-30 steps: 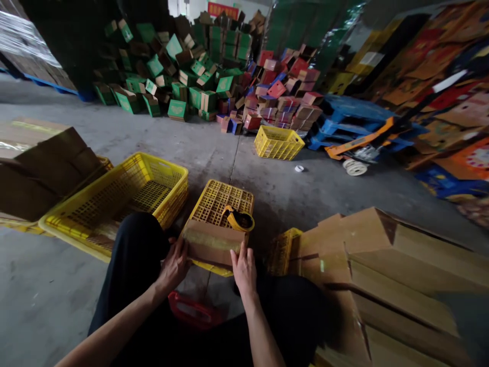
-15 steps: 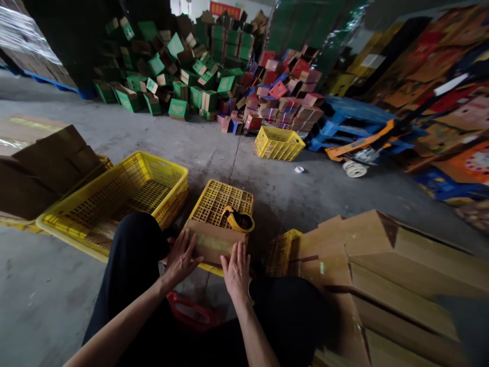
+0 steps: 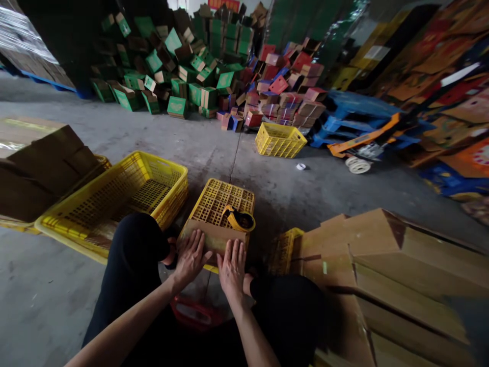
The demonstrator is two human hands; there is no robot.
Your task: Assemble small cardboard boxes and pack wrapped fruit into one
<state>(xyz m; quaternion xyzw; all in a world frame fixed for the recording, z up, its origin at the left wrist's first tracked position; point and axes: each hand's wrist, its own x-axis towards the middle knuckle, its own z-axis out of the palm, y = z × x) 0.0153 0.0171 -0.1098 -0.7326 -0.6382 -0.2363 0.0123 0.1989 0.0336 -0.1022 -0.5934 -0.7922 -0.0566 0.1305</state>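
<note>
A folded piece of brown cardboard (image 3: 217, 239) lies on the near end of an upturned yellow crate (image 3: 214, 196) between my knees. My left hand (image 3: 190, 257) rests on its left part, fingers stretched out and thumb apart. On its right part lies my right hand (image 3: 232, 267), also flat with fingers extended. A strip of shiny tape seems to run along the cardboard between them. Just beyond it, a yellow and black tape dispenser (image 3: 239, 219) sits on the crate's slatted top.
An open yellow crate (image 3: 179, 188) stands at my left, beside stacked cardboard (image 3: 49, 163). Flattened cartons (image 3: 382, 255) are piled at my right. Ahead are a small yellow crate (image 3: 280, 141), a white roll (image 3: 301, 166), a pallet jack (image 3: 367, 145) and heaped green boxes (image 3: 178, 106).
Both hands have slid slightly across the cardboard toward its middle and now lie closer together. The tape dispenser has stayed in place on the crate.
</note>
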